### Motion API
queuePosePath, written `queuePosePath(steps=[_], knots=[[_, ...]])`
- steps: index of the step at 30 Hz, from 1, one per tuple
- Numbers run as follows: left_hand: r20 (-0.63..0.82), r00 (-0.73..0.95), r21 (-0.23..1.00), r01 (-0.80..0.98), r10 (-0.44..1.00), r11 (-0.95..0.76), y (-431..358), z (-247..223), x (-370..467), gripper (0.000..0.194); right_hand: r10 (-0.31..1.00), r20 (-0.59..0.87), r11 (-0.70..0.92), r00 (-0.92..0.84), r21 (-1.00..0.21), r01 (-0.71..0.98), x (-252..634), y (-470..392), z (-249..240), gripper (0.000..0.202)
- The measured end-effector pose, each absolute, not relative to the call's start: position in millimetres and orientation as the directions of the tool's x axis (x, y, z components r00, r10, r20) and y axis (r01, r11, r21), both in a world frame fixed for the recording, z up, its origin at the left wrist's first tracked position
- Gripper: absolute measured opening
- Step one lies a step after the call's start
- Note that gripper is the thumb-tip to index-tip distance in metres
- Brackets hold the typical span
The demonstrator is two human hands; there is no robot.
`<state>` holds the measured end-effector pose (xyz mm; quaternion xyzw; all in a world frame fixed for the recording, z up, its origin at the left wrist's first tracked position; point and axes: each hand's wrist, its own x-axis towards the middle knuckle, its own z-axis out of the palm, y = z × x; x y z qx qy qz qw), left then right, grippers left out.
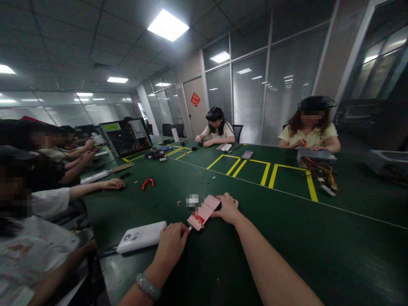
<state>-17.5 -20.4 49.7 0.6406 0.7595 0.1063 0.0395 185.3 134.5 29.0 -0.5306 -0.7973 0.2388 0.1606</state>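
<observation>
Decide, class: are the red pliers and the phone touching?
Apart. The head view shows the red pliers lying left of the phone, with green tabletop plainly visible between them.

The one view looks from the wearer's head, above the near part of the wide dark-green surface (270,225), facing forward and down across it. The wearer's bare forearms (264,259) enter at the bottom, close to the lens; the slim pink-screened phone (208,207) sits near, below mid-frame. The wide angle reaches far back to the beige door (188,98) and up to the square white ceiling light (168,25).
</observation>
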Motion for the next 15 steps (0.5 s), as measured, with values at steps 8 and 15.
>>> queuePosePath(steps=[8, 15], knots=[[0.121, -0.273, 0.148, 0.956, 0.954, 0.255, -18.0, 50.5, -13.6, 0.023, 0.952, -0.015, 0.241, -0.305, -0.574, 0.783, 178.0, 113.7, 39.8, 0.109], [0.282, -0.272, 0.107, 0.962, 0.92, 0.252, -10.4, 34.0, -8.3, 0.046, 0.928, -0.076, 0.233, -0.365, -0.645, 0.728, 275.1, 19.7, 104.7, 0.122]])
